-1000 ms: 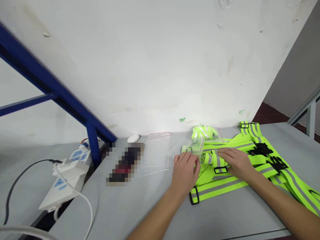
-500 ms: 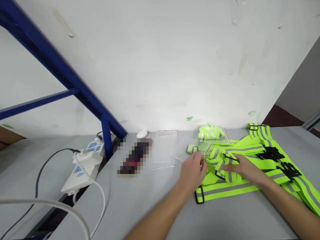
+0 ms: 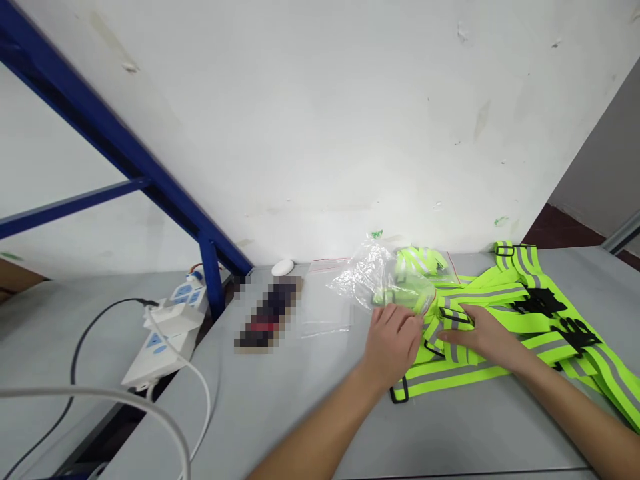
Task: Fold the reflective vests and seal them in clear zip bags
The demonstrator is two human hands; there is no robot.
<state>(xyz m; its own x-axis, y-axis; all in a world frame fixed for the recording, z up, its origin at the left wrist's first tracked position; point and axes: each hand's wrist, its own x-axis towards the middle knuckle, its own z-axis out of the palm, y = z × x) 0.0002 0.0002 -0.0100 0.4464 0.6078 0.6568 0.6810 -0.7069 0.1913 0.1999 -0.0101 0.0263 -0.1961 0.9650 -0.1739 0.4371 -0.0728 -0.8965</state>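
Note:
My left hand (image 3: 395, 340) is closed on the edge of a clear zip bag (image 3: 370, 273), which puffs out toward the wall beyond my fingers. My right hand (image 3: 483, 335) grips a folded bundle of neon yellow reflective strap (image 3: 456, 343) with black buckles, close to the bag's red-lined mouth. Beneath both hands spread more neon straps with grey stripes (image 3: 505, 297), some joined to black clips (image 3: 540, 303). Whether any of the bundle is inside the bag cannot be made out.
Flat clear bags (image 3: 325, 300) lie left of my hands. A packed bag of neon strap (image 3: 420, 261) rests by the wall. Further left are a white oval object (image 3: 283, 267), a blurred dark item (image 3: 270, 317), a blue metal frame (image 3: 213, 280) and a white power strip (image 3: 165, 340) with cables.
The clear bag in my left hand has swung up and spread out toward the wall. My left hand has turned and shifted slightly right, while my right hand keeps hold of the strap bundle.

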